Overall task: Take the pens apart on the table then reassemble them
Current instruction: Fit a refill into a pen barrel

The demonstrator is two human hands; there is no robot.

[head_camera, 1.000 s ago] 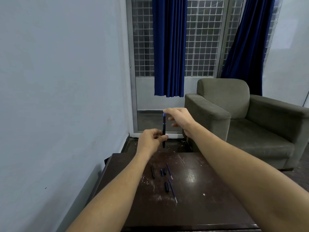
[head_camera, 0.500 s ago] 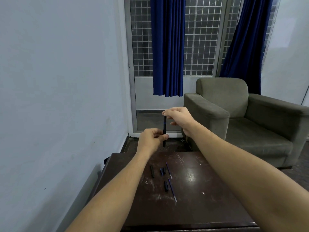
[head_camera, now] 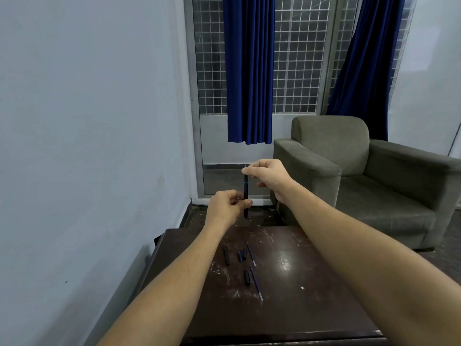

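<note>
Presently, in the head view, a dark pen (head_camera: 245, 189) is held upright above the far edge of the table (head_camera: 311, 295). The left hand (head_camera: 225, 207) pinches its lower barrel; the right hand (head_camera: 268, 174) grips its top end (apparently the tip section, though the detail is small). Loose pen parts lie on the table: dark barrel pieces (head_camera: 226, 255) and two thin refills (head_camera: 256, 285).

pen (head_camera: 245, 189) ends hidden inside each hand, small dark parts on table (head_camera: 311, 308) too small to identify
</note>
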